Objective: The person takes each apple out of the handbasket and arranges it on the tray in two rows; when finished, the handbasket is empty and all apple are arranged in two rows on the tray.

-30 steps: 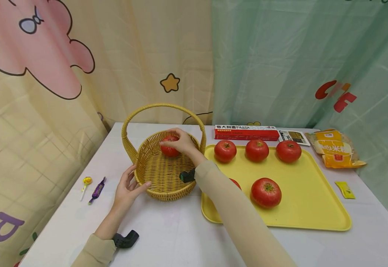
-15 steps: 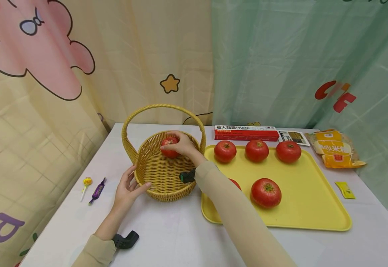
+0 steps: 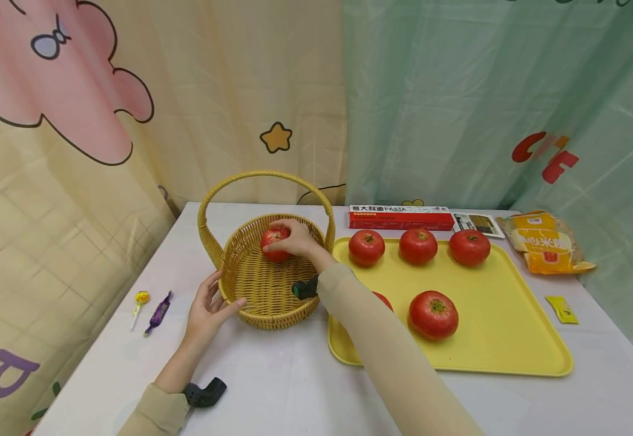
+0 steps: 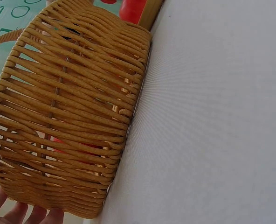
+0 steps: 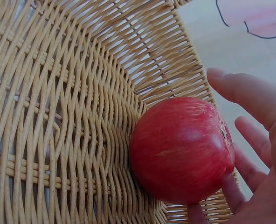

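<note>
A red apple (image 5: 180, 149) with pale streaks sits inside the wicker basket (image 3: 267, 297), against the weave at its far side. My right hand (image 3: 297, 239) is spread around the apple; in the right wrist view the thumb stands away from the skin while the other fingers lie close along its far side. With my left hand (image 3: 207, 306) I hold the basket's near left side, thumb at the rim and fingers against the outer wall. Those fingertips (image 4: 35, 214) show at the lower left of the left wrist view. The tall handle (image 3: 264, 174) arches above.
Right of the basket, a yellow tray (image 3: 496, 315) carries several red apples, one partly hidden behind my right sleeve. Behind it lie a red pasta box (image 3: 400, 221), a flat packet (image 3: 478, 224) and an orange bag (image 3: 546, 242). Wrapped sweets lie at both sides, with a lollipop (image 3: 141, 301) at left.
My right hand and the apple have shifted slightly toward me inside the basket, and the fingers have loosened around the apple. The left hand and basket stay in place.
</note>
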A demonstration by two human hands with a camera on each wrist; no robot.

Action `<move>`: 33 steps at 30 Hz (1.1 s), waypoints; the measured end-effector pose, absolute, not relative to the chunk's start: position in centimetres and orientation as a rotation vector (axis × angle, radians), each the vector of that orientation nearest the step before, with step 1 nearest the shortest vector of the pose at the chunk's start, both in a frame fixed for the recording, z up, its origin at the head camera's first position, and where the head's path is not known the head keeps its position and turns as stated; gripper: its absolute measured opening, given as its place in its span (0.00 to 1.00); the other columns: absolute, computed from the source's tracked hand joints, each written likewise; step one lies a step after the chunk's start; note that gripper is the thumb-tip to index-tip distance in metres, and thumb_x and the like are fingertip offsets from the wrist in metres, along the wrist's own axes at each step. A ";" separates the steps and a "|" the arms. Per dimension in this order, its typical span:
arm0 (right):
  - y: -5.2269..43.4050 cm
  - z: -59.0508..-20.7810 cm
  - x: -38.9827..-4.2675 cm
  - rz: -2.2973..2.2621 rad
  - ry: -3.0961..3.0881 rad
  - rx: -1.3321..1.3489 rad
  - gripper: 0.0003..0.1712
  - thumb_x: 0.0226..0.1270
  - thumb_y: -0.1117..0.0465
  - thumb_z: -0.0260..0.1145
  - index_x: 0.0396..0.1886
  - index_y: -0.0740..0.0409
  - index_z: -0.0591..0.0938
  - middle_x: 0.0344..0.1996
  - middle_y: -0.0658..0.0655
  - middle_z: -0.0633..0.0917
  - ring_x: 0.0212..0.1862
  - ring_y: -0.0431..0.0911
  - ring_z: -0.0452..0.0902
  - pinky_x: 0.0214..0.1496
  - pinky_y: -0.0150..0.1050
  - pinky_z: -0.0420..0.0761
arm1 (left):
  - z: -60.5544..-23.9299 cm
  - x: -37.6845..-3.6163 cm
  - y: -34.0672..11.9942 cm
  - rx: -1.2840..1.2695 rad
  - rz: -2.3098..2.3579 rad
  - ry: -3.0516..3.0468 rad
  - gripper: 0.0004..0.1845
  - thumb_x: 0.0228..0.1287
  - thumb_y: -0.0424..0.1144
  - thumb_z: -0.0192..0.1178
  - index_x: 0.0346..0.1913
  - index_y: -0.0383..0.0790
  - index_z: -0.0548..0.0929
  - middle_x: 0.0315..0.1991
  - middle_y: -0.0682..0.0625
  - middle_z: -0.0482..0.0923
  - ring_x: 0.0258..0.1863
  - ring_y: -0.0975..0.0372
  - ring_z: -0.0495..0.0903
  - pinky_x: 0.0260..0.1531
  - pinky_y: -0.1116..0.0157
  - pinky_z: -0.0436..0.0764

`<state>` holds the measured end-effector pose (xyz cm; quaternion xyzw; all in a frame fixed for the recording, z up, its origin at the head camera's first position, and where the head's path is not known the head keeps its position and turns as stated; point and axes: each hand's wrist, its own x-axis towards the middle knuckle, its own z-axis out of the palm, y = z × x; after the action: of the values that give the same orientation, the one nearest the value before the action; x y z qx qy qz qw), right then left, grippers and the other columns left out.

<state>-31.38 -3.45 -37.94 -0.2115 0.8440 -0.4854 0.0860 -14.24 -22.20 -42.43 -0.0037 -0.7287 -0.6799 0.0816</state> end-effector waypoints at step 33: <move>-3.9 -37.8 -31.0 -1.268 2.367 -0.807 0.36 0.48 0.60 0.76 0.59 0.50 0.72 0.57 0.55 0.73 0.56 0.48 0.70 0.56 0.40 0.75 | -42.5 -14.2 -22.3 -0.038 -2.028 -2.174 0.42 0.58 0.27 0.64 0.71 0.38 0.53 0.72 0.44 0.45 0.68 0.43 0.53 0.50 0.76 0.73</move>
<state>-30.99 -3.86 -37.84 -0.2838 0.8321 -0.4459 0.1679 -14.22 -22.28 -42.48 -0.0127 -0.7286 -0.6796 0.0842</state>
